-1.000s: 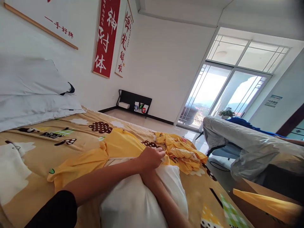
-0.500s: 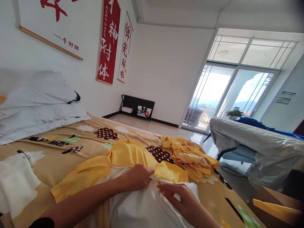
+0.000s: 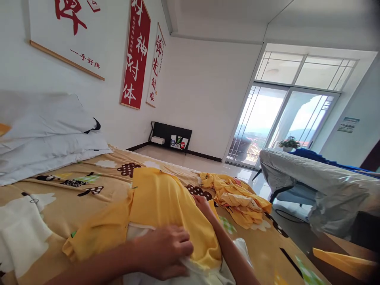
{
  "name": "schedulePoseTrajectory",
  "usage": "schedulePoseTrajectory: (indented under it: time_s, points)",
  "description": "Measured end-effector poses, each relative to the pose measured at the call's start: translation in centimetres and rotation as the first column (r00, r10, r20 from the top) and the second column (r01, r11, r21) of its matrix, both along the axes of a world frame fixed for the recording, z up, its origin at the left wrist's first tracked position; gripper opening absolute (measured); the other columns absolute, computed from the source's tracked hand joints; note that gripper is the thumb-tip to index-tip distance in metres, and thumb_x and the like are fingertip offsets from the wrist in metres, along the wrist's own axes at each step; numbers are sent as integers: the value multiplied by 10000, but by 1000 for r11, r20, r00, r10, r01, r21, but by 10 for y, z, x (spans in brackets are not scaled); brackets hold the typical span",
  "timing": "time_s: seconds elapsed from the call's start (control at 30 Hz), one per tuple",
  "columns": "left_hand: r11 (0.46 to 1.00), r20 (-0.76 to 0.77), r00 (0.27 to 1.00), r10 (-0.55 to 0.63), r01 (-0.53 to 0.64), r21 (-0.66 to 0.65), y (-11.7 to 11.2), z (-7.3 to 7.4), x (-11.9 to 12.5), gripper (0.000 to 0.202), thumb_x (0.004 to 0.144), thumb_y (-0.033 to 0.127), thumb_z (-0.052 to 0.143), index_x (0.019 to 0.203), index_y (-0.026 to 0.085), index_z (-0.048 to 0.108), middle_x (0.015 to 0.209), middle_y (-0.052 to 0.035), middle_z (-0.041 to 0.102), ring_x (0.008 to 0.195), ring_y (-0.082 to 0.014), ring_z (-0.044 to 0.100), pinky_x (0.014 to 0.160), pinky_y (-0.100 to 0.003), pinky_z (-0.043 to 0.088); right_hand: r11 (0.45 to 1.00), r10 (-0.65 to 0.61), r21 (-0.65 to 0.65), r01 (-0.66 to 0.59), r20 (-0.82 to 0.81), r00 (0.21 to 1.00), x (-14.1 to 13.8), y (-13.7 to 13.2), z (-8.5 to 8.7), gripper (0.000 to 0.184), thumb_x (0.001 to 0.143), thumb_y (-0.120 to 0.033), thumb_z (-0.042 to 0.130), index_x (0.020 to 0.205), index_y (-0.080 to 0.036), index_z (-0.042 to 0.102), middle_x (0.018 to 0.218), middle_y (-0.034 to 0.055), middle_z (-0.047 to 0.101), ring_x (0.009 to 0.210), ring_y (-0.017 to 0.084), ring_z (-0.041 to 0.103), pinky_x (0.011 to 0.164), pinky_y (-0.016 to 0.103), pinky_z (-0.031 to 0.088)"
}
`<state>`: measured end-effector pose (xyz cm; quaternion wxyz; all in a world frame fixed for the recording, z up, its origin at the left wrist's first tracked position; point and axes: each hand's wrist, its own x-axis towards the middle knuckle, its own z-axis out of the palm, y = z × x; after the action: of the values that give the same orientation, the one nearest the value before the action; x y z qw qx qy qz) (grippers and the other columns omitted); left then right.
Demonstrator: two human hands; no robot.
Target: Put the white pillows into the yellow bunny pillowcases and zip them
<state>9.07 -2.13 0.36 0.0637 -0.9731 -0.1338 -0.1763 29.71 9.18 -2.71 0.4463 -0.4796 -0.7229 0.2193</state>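
A white pillow (image 3: 204, 273) lies on the bed in front of me, partly inside a yellow pillowcase (image 3: 162, 202). My left hand (image 3: 166, 251) is closed on the open edge of the pillowcase, over the pillow. My right hand (image 3: 203, 204) reaches along the pillow's right side, half tucked under the yellow cloth; its fingers are mostly hidden.
The bed has a tan patterned sheet (image 3: 59, 186). Two white pillows (image 3: 44, 130) are stacked at the left by the wall. A crumpled yellow cloth (image 3: 237, 198) lies at the bed's far edge. A grey-covered piece of furniture (image 3: 311, 186) stands to the right.
The yellow pillowcase has been drawn further over the white pillow toward me. My left hand moved back with its edge, and my right hand went forward along the pillow's side.
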Motion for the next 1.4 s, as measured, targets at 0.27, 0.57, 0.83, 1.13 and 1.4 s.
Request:
schedulePoseTrajectory:
  time_s: [0.27,0.57,0.83,1.13,1.4]
  points:
    - [901,755,501,423,-319,-293,96,98,-101,334,875,511,543,1022,213,575,1119,-84,605,1132,-240,517,1042,-404,326,972,-19,231,-53,298,954,-10,-39,135,407,880,-464,485,584,-195,557,563,-44,493,588,102,389,597,238,307]
    - [572,611,689,390,339,-747,155,106,-138,813,651,804,573,1188,194,551,884,-64,663,740,-200,611,713,-308,478,723,-348,632,-280,683,642,-11,-79,226,491,978,-452,370,602,-203,560,547,-33,498,505,86,401,556,249,269]
    - [817,299,886,355,-139,-560,131,81,-85,547,666,548,735,1030,165,593,868,-23,653,810,-213,604,688,-262,434,787,-517,593,-171,785,342,50,-54,118,291,968,-223,417,818,-214,666,702,8,706,652,149,624,618,279,314]
    - [911,191,956,223,-274,308,109,100,-52,325,916,420,532,1083,142,560,1049,-135,649,986,-272,592,883,-373,382,618,-697,778,-111,608,381,86,-71,130,419,1008,-318,346,754,-187,651,626,29,649,593,157,563,673,293,332]
    - [954,249,921,298,-279,-112,138,134,-33,324,902,396,515,666,184,581,595,0,561,567,-146,481,557,-244,263,815,-531,557,160,607,591,58,-67,154,258,921,-321,429,921,-227,670,831,44,712,749,190,608,763,346,386]
